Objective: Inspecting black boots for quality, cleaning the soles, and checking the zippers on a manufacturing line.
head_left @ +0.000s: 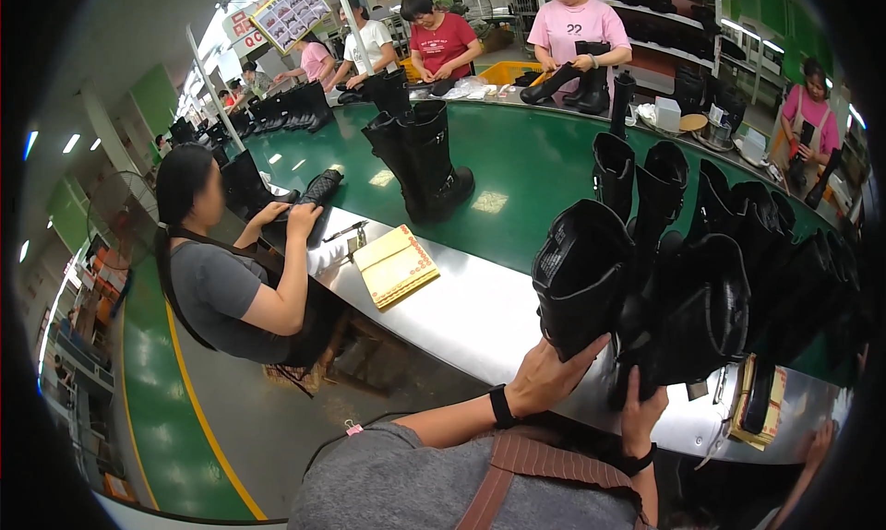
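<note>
Two tall black boots are right in front of me at the metal edge of the bench, their open shaft tops facing me. My left hand (pixel 558 375) is closed round the lower side of the left boot (pixel 581 285), which has a pale label inside its shaft. My right hand (pixel 641 408) grips the right boot (pixel 697 322) from below, with a finger up along it; its other fingers are partly hidden. Just behind stand more black boots (pixel 661 175), upright on the green belt (pixel 498 175).
Left of me a seated person (pixel 226 262) handles a black boot (pixel 318 190). A stack of yellow paper sheets (pixel 397 264) and a pen (pixel 345 230) lie on the metal edge (pixel 461 313). A boot pair (pixel 425 166) stands mid-belt. Several people work across the belt. Boots crowd the right.
</note>
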The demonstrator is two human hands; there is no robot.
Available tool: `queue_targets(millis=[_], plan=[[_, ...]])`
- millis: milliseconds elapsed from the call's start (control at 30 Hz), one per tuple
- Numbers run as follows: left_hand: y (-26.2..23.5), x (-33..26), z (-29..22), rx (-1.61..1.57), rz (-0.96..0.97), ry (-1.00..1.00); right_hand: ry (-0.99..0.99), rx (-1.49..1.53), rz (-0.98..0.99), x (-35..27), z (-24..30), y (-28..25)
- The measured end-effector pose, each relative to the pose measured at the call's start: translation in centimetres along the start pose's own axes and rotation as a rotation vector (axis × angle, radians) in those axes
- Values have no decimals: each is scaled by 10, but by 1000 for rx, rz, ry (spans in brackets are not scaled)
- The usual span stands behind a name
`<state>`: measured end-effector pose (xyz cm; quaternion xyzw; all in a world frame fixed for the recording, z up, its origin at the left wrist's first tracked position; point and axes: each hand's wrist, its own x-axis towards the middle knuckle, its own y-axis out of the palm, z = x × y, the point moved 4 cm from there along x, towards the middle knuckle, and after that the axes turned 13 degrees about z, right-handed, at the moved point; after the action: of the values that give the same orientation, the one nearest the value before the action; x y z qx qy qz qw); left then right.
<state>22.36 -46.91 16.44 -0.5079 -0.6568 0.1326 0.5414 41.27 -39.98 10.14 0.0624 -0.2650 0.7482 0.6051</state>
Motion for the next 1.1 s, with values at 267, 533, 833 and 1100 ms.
queue_targets(millis=[267, 533, 833, 1100], plan=[[4, -13, 18, -20, -203, 32, 28, -96, -207, -14, -28, -60], [27, -30, 34, -212, -182, 46, 68, -173, -114, -26, -51, -77], [-72, 3, 17, -20, -701, 300, -475, -457, -531, -56, 4, -95], [-110, 68, -35, -58, -158, 190, -203, -93, 256, -18, 29, -36]])
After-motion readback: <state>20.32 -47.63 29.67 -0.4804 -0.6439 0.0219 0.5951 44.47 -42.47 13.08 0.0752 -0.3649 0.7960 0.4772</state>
